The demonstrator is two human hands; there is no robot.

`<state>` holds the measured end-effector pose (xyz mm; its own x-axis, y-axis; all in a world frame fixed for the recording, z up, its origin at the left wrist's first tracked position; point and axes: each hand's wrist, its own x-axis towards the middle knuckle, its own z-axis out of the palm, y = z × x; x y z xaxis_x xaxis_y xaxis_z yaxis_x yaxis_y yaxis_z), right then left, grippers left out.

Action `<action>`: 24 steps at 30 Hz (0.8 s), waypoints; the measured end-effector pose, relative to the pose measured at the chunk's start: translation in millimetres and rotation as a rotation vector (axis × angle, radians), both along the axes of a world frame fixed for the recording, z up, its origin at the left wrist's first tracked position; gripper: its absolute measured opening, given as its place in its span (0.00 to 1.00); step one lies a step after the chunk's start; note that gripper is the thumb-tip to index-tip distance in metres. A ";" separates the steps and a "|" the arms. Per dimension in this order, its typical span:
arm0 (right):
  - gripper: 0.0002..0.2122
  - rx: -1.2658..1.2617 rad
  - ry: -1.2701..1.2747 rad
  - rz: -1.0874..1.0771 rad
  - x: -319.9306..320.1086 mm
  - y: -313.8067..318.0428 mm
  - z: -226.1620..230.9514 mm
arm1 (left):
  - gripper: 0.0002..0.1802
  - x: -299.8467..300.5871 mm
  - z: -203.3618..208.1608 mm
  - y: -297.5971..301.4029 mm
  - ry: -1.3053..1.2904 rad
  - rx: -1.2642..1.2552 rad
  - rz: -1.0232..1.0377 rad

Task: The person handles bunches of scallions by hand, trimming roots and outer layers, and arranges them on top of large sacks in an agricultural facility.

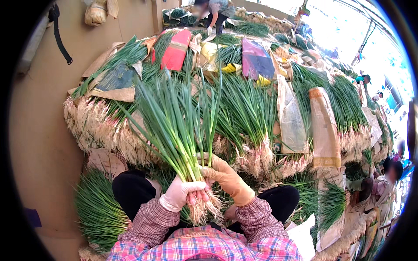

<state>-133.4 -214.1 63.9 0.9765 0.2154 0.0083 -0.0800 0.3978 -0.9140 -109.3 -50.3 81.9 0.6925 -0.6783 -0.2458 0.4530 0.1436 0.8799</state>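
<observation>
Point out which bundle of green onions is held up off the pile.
The bundle of green onions gripped by the left hand and right hand; the others lie stacked.

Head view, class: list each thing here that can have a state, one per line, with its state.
Left hand: gloved, shut around the bunch near its roots.
Right hand: gloved, gripping the bunch from the other side.
Bunch of green onions: held upright, roots down, leaves fanned.
Pile of green onions: stacked, partly covered with sacks.
</observation>
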 end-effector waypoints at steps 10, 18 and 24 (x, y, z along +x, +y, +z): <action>0.17 -0.121 -0.032 -0.374 -37.8 -16.1 -24.2 | 0.08 9.2 -40.6 -37.4 0.057 -0.002 -0.282; 0.12 0.046 0.229 -0.287 -66.6 -10.4 -163.3 | 0.13 -11.3 -151.7 -27.1 0.222 0.044 -0.546; 0.07 0.108 0.327 -0.037 -65.7 4.6 -120.7 | 0.11 -20.5 -128.8 1.5 0.167 -0.012 -0.522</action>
<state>-199.1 -209.5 -56.9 0.9383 0.1944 -0.2859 -0.3455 0.4991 -0.7947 -129.8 -48.8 -46.9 0.2153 -0.9247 -0.3141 0.6002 -0.1284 0.7894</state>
